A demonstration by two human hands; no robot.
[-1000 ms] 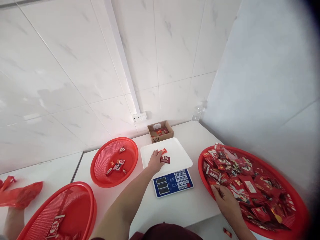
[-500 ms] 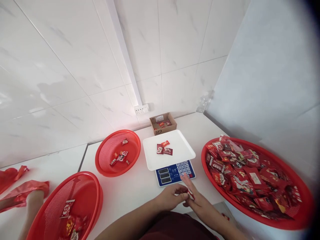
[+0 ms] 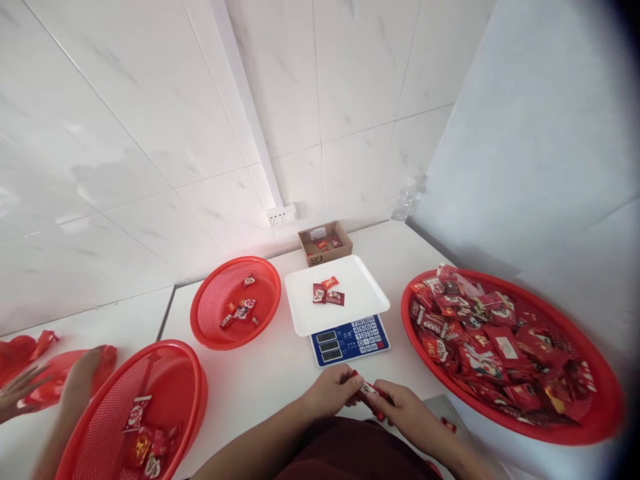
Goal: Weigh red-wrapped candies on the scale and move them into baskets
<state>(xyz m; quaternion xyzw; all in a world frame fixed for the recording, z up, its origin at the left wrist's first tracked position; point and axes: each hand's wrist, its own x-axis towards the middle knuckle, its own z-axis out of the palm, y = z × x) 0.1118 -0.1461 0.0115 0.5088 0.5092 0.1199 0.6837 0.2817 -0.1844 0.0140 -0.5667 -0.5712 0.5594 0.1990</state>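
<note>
Close to my body, my left hand (image 3: 331, 390) and my right hand (image 3: 406, 407) pinch a small red wrapped snack packet (image 3: 370, 388) between them. Part of the packet is hidden by my fingers. Just beyond my hands is a blue digital scale (image 3: 350, 345) with a keypad. Its white tray (image 3: 299, 312) carries a few small packets: an orange-red one (image 3: 330, 282), a dark red one (image 3: 319, 293) and another dark red one (image 3: 335, 298). To the right, a red basket (image 3: 607, 417) is heaped with red snack packets (image 3: 500, 347).
At left stand a round red basket (image 3: 200, 313) and a nearer red basket (image 3: 193, 400), each with several packets. A cardboard box (image 3: 327, 255) sits behind the tray. At far left, another person's hands (image 3: 80, 380) handle a red plastic bag (image 3: 50, 387).
My hands have come together, and both now grip the packet, which shows more plainly. My right hand's fingers have folded down from pointing up. The other person's hands have shifted on the bag.
</note>
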